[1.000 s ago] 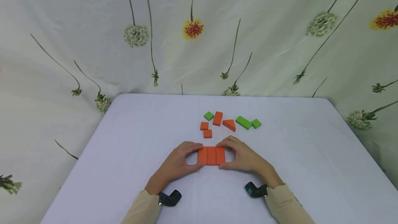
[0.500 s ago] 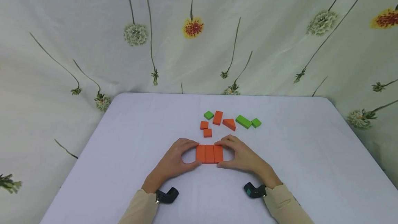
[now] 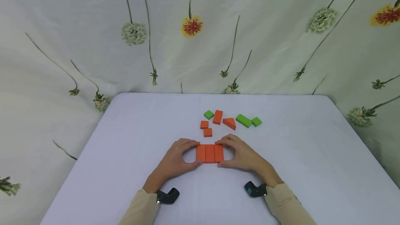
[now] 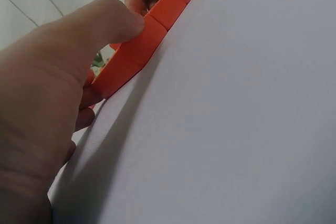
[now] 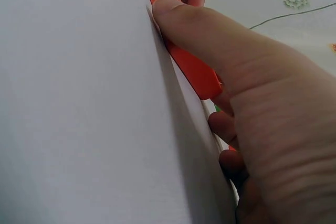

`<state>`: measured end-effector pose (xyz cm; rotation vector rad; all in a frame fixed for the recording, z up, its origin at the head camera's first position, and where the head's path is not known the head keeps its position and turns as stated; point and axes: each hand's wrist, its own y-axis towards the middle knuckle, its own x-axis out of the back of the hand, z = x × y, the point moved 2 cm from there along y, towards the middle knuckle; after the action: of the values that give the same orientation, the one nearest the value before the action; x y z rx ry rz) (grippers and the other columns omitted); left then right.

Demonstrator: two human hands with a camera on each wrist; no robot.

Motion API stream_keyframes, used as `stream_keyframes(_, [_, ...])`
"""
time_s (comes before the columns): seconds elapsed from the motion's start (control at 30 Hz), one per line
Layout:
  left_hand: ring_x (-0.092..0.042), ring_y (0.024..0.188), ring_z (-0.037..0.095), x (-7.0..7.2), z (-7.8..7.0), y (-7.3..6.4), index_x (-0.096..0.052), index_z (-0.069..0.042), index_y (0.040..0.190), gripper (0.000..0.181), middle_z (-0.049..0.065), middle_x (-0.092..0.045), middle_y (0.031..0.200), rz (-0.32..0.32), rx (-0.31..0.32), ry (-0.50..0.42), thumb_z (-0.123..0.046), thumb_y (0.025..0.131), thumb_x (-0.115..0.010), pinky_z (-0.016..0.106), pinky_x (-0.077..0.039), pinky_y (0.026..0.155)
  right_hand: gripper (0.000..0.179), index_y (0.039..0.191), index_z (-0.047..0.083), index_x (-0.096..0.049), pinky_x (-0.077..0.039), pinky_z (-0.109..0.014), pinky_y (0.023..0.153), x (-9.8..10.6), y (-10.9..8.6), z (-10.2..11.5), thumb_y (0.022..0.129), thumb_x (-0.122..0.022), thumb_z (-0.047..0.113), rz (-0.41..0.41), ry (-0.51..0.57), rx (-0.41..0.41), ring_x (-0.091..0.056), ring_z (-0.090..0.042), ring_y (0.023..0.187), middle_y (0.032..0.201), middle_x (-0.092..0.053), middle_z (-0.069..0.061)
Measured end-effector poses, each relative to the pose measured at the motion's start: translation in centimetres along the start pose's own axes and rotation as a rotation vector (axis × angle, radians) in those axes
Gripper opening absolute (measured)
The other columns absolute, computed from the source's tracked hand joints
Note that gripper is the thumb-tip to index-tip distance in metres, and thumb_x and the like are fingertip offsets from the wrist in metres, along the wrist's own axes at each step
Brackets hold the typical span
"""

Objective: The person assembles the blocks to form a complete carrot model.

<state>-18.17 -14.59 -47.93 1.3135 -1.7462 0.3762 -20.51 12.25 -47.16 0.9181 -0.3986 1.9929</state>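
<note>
Three orange rectangular blocks (image 3: 210, 153) lie flat in a row on the white table, long sides together. My left hand (image 3: 176, 158) holds the left block between thumb and fingers, at its near and far ends. At the row's other side, my right hand (image 3: 242, 155) holds the right block the same way. The left wrist view shows my left thumb against the near face of an orange block (image 4: 134, 51), with fingers behind it. In the right wrist view, my right thumb presses the near face of another orange block (image 5: 194, 69).
Beyond the row lie two small orange square blocks (image 3: 207, 132), an orange rectangular block (image 3: 218, 117) and an orange triangular block (image 3: 229, 123). Two green square blocks (image 3: 208, 114) and a long green block (image 3: 244, 121) lie there too. A flower-printed cloth (image 3: 168, 51) hangs behind the table (image 3: 140, 124).
Both hands and the row of three orange blocks have shifted slightly left. The loose blocks behind keep their arrangement; the head view has tilted a little.
</note>
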Motion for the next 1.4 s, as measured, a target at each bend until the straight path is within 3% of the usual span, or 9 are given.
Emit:
stream_keyframes(0.23, [-0.058,0.124,0.016,0.4,0.7,0.1,-0.067,-0.022,0.135,0.06,-0.005,-0.066,0.13,0.029,-0.017,0.037,-0.043,0.082,-0.086,0.043,-0.054,0.104,0.062,0.136,0.031,-0.064,-0.049,-0.045,0.11,-0.2,0.6,0.0,0.08,-0.089,0.04,0.013,-0.01,-0.004,-0.051,-0.012,0.126,0.131,-0.054,0.01])
stream_keyframes(0.7, [-0.058,0.125,0.014,1.1,1.3,0.2,-0.066,-0.022,0.136,0.06,-0.004,-0.064,0.131,0.043,-0.037,-0.025,-0.038,0.082,-0.087,0.042,-0.055,0.104,0.063,0.136,0.032,-0.063,-0.048,-0.046,0.11,0.2,1.3,0.5,0.08,-0.086,0.048,0.023,0.006,-0.004,-0.05,-0.012,0.129,0.135,-0.054,0.011])
stream_keyframes(0.87, [-0.058,0.125,0.015,0.9,1.3,0.1,-0.066,-0.021,0.136,0.059,-0.004,-0.064,0.132,0.037,-0.044,-0.042,-0.036,0.082,-0.087,0.042,-0.055,0.104,0.051,0.135,0.025,-0.065,-0.054,-0.035,0.093,0.4,1.3,0.5,0.089,-0.08,0.039,-0.044,0.06,0.045,-0.055,-0.011,0.11,0.123,-0.059,0.01])
stream_keyframes(1.0, [-0.059,0.124,0.016,0.8,1.0,0.1,-0.066,-0.02,0.135,0.058,-0.003,-0.065,0.131,0.025,-0.065,-0.053,-0.034,0.082,-0.087,0.043,-0.056,0.102,0.04,0.133,0.019,-0.066,-0.052,-0.027,0.078,0.7,1.6,0.6,0.094,-0.076,0.027,-0.122,0.076,0.061,-0.056,-0.012,0.095,0.111,-0.062,0.005])
stream_keyframes(1.23, [-0.06,0.123,0.017,0.6,0.6,0.5,-0.067,-0.019,0.134,0.057,-0.002,-0.066,0.129,0.028,-0.097,-0.062,-0.033,0.082,-0.087,0.041,-0.056,0.102,0.034,0.13,0.012,-0.068,-0.055,-0.031,0.083,0.9,2.7,0.7,0.096,-0.072,0.018,-0.211,0.047,0.055,-0.059,-0.014,0.097,0.115,-0.067,0.001])
stream_keyframes(1.4, [-0.059,0.123,0.016,0.5,0.5,0.8,-0.067,-0.018,0.134,0.057,-0.001,-0.066,0.129,0.044,-0.096,-0.059,-0.032,0.082,-0.087,0.04,-0.056,0.103,0.035,0.13,0.012,-0.068,-0.055,-0.033,0.083,0.9,3.3,0.8,0.096,-0.073,0.019,-0.206,0.023,0.021,-0.059,-0.015,0.096,0.113,-0.068,-0.001])
